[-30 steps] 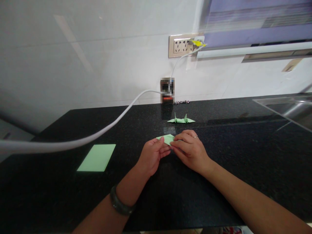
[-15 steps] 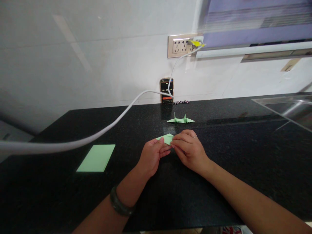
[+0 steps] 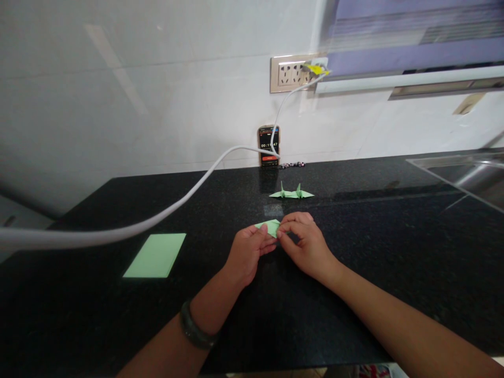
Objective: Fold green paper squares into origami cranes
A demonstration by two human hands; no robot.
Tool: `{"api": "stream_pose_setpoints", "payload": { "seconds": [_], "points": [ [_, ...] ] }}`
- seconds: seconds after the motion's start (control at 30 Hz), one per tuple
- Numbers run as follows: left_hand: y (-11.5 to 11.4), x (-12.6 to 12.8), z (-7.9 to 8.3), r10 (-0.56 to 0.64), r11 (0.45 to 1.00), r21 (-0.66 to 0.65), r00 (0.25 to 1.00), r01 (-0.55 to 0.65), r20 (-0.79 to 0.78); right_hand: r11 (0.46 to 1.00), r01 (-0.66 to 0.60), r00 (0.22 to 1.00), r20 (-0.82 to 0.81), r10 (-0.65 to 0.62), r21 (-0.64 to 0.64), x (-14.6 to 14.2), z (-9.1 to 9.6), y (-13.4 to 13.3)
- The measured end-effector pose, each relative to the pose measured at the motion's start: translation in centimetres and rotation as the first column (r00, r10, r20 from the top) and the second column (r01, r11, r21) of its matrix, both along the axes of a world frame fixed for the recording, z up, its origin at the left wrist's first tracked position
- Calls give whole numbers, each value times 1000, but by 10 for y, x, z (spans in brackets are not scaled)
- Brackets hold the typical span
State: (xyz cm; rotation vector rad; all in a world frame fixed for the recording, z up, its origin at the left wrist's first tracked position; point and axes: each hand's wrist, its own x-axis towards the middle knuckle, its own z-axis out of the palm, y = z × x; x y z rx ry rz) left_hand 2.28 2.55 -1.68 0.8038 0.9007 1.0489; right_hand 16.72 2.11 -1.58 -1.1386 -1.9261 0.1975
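Note:
A small folded piece of light green paper (image 3: pixel 270 227) is held between both hands just above the black counter (image 3: pixel 354 273). My left hand (image 3: pixel 247 253) pinches its left side with thumb on top. My right hand (image 3: pixel 305 241) is curled, its fingertips pinching the paper's right edge. A finished green paper crane (image 3: pixel 292 192) lies on the counter a little beyond the hands. A dark bangle sits on my left wrist.
A stack of green paper sheets (image 3: pixel 155 255) lies at the left. A white cable (image 3: pixel 165 212) crosses the counter from the left up to a wall socket (image 3: pixel 293 74). A phone (image 3: pixel 269 145) leans against the wall. A sink (image 3: pixel 468 176) is at the right.
My right hand has curled its fingers in tighter on the paper's right edge. The left hand and the paper have barely moved.

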Motion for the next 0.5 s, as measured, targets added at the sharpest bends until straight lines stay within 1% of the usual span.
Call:
{"api": "stream_pose_setpoints", "payload": {
  "seconds": [0.2, 0.43, 0.5],
  "points": [
    [-2, 1, 2, -54, 997, 58, 997, 57, -48, 1000, 16, 999, -43, -16, -16, -1, -3, 1],
    [-1, 2, -2, 5, 998, 67, 997, 1, -82, 999, -16, 996, -90, 12, -39, -2, -3, -1],
    [0, 1, -1, 20, 997, 75, 997, -14, -79, 997, -26, 987, -160, 15, -71, -1, -4, 0]
  ]
}}
